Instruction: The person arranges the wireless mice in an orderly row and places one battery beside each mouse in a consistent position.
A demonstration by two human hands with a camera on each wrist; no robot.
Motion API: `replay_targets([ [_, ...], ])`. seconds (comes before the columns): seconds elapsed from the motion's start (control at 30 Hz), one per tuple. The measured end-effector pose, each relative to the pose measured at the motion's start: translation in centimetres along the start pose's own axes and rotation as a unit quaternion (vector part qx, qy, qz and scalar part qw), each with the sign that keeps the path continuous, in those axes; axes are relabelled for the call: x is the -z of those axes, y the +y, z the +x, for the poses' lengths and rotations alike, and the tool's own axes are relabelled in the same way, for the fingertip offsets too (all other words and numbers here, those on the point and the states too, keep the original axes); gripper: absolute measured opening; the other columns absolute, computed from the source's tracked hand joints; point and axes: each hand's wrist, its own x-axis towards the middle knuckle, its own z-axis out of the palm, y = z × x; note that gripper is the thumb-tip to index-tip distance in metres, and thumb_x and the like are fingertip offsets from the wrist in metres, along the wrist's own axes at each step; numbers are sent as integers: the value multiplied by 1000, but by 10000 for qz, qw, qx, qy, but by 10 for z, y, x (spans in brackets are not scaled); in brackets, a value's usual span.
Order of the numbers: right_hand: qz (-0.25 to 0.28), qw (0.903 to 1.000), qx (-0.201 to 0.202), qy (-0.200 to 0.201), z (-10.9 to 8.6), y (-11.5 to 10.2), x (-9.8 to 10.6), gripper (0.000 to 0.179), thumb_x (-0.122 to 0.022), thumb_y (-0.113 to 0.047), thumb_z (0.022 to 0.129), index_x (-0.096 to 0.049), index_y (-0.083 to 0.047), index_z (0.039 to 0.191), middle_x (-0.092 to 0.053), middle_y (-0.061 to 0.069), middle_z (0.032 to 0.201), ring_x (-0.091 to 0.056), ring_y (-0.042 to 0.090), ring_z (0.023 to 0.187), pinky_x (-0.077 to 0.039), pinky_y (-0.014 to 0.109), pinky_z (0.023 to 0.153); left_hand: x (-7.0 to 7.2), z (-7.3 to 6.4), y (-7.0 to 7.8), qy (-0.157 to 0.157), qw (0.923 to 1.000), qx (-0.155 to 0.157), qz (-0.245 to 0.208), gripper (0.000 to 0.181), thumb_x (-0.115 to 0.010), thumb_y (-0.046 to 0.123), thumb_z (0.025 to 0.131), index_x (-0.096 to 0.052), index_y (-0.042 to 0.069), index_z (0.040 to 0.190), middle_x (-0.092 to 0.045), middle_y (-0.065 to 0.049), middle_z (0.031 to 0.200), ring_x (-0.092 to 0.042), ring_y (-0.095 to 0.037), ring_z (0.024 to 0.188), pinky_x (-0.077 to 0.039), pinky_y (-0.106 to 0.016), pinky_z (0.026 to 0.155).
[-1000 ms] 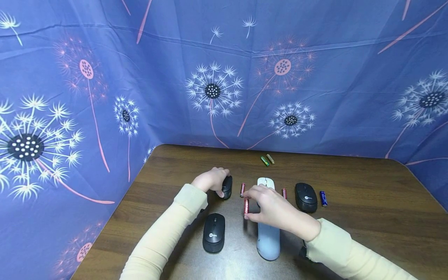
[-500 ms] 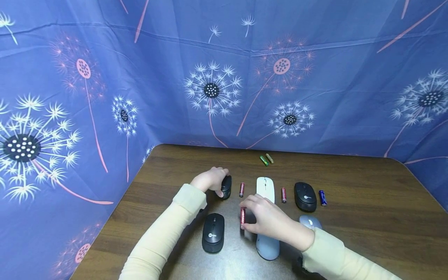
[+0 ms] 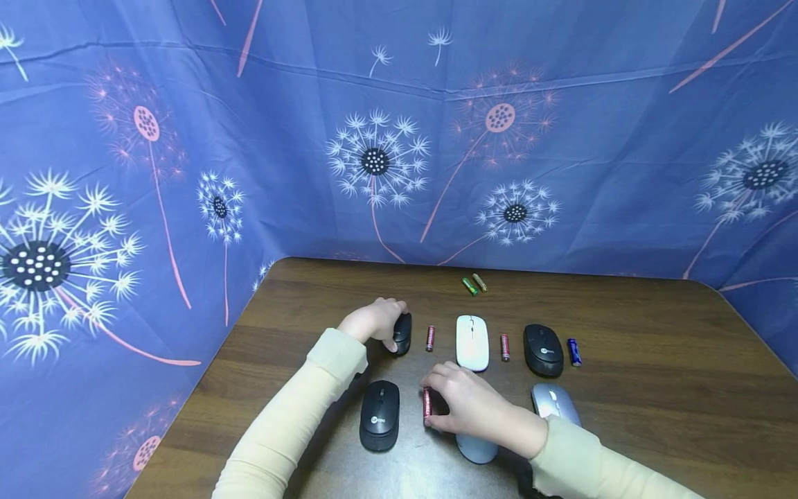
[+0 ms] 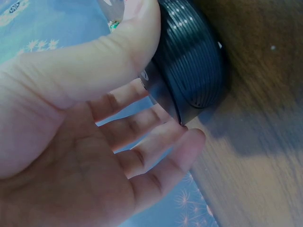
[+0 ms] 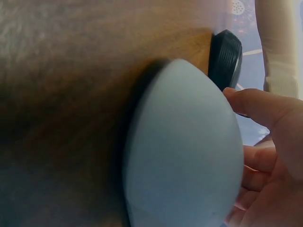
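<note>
My left hand [image 3: 373, 323] grips a small black mouse [image 3: 403, 335] on the table, thumb on its near side. In the left wrist view, the thumb lies along the ribbed side of that black mouse [image 4: 194, 56]. Between thumb and fingers, my right hand [image 3: 470, 409] pinches a red battery [image 3: 427, 405] by its two ends. Whether this battery touches the table, I cannot tell. Under the right hand is a blue-grey mouse [image 3: 477, 450], partly covered; in the right wrist view this mouse [image 5: 184, 146] hides part of the fingers.
Another black mouse [image 3: 379, 417] lies between the forearms. Beyond the right hand are a white mouse [image 3: 472, 343], two red batteries [image 3: 431, 338], a black mouse [image 3: 544, 351] and a blue battery [image 3: 574, 352]. A grey mouse [image 3: 555, 402] sits by the right cuff; green [image 3: 470, 286] and gold batteries [image 3: 479, 282] lie farther back.
My right hand has moved toward me and slightly left with the red battery, uncovering the white mouse and part of the grey one. The left hand stays on the black mouse.
</note>
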Motion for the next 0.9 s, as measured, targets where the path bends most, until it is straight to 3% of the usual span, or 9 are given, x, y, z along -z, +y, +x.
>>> replay_targets([
  [0.33,-313,9994,-110,98,-1,-3,-9,42,-80,-34,68,-68,-10,100,-64,-1,97,-57,17,94,-49,36,82,-9,17,-7,5,10000,-48,50,78,-87,26,66,-48,11,133,-54,-9,127,-47,-27,117,-44,-36,94],
  [0.63,-380,9992,-30,102,-2,-3,-13,43,-80,-36,67,-69,-10,99,-64,-1,93,-56,16,89,-49,35,79,0,0,0,4,10000,-10,18,77,-85,25,70,-47,14,136,-52,-7,131,-45,-25,121,-41,-34,99],
  [0.9,-378,9992,-137,-22,-2,-4,-15,44,-80,-37,68,-69,-11,101,-64,-1,96,-56,17,92,-48,37,80,-1,1,-2,-35,10000,-16,0,79,-84,26,70,-45,14,137,-51,-8,132,-44,-26,123,-42,-35,98],
])
